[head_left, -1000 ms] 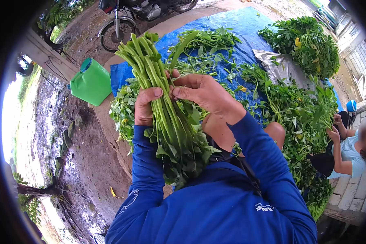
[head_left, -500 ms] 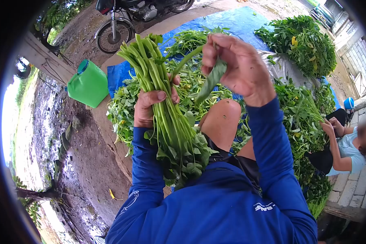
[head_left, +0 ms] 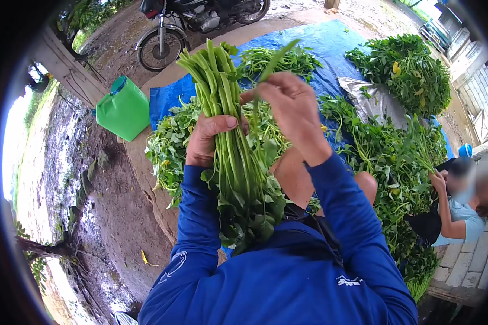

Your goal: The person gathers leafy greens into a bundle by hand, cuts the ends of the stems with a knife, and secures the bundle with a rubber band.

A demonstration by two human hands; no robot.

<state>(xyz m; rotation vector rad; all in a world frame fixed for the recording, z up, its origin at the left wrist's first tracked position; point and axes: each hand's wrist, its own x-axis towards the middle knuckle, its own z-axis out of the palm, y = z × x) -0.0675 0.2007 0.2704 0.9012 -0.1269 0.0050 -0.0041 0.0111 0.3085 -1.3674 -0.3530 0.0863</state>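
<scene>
A thick bunch of long-stemmed leafy greens (head_left: 234, 154) is gripped around its stems by my left hand (head_left: 210, 135), with the cut ends up and the leaves hanging toward my lap. Just right of the bunch, my right hand (head_left: 295, 111) pinches a single green stalk (head_left: 278, 60) between thumb and fingers. The stalk's upper end points up and to the right. Part of my left fingers is hidden behind the stems. Beyond both hands, loose greens (head_left: 173, 135) are piled on a blue tarp (head_left: 331, 40).
A green jug (head_left: 123, 111) stands at the left near a wooden post (head_left: 70, 70). A motorcycle (head_left: 162, 46) is parked behind the tarp. At the right, a large heap of greens (head_left: 412, 76) lies near a seated person (head_left: 458, 211) holding stems. Wet mud (head_left: 108, 211) runs along the left.
My right hand has moved left and down, closer to the bunch, and the stalk it holds now points upward. My left hand still grips the bunch, which has shifted slightly right.
</scene>
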